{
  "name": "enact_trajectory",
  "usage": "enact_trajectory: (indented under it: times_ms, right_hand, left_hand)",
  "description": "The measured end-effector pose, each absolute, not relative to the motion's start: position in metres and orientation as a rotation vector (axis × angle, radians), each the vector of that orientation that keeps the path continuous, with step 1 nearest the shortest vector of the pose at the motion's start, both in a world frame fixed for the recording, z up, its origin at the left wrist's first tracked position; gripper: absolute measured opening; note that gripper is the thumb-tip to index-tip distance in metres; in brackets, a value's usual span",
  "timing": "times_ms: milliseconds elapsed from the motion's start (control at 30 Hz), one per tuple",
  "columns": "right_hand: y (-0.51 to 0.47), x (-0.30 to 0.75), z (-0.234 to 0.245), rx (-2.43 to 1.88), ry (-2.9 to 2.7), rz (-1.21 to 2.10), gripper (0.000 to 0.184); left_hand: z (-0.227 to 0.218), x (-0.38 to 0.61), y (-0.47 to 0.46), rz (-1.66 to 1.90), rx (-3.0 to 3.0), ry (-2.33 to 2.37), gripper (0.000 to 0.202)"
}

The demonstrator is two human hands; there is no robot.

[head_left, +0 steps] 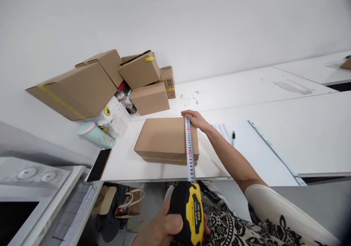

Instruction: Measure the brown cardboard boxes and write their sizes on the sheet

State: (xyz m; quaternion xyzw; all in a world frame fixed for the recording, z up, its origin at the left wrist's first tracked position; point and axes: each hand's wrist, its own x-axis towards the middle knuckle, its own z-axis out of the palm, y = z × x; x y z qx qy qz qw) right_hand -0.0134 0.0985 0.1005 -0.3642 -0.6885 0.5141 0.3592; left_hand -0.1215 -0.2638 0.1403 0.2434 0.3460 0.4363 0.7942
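Note:
A flat cardboard box point(161, 138) lies on the white table point(274, 103) in front of me. My left hand point(161, 227) is closed round a yellow and black tape measure case point(189, 211) below the table edge. Its white tape blade point(189, 147) runs up across the right side of the box. My right hand point(195, 120) pinches the blade's end at the far right corner of the box.
Several cardboard boxes point(82, 89) are piled at the back left against the wall. A mint green bottle point(95, 134) and a black phone point(99, 164) lie left of the box. A printed sheet with a pen point(233, 137) lies to the right. Bags point(128, 202) sit under the table.

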Motion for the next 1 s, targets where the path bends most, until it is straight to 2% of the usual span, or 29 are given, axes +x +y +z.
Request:
enact_trajectory:
  times_ms: [367, 667, 833, 1000]
  right_hand:
    - [0.088, -0.001, 0.101, -0.793, -1.722, 1.459, 0.038]
    - [0.077, -0.003, 0.109, -0.776, -1.949, 1.448, 0.040]
    - [0.078, -0.004, 0.105, -0.775, -1.889, 1.457, 0.036]
    - [0.077, -0.004, 0.103, -0.751, -1.855, 1.451, 0.033]
  left_hand:
    - [0.136, -0.147, -0.280, 1.031, 0.396, 0.876, 0.081]
    - [0.142, -0.131, -0.256, 1.052, 0.451, 0.863, 0.095]
    - [0.134, -0.133, -0.239, 1.068, 0.461, 0.821, 0.092]
    - [0.134, -0.141, -0.227, 1.051, 0.507, 0.833, 0.075]
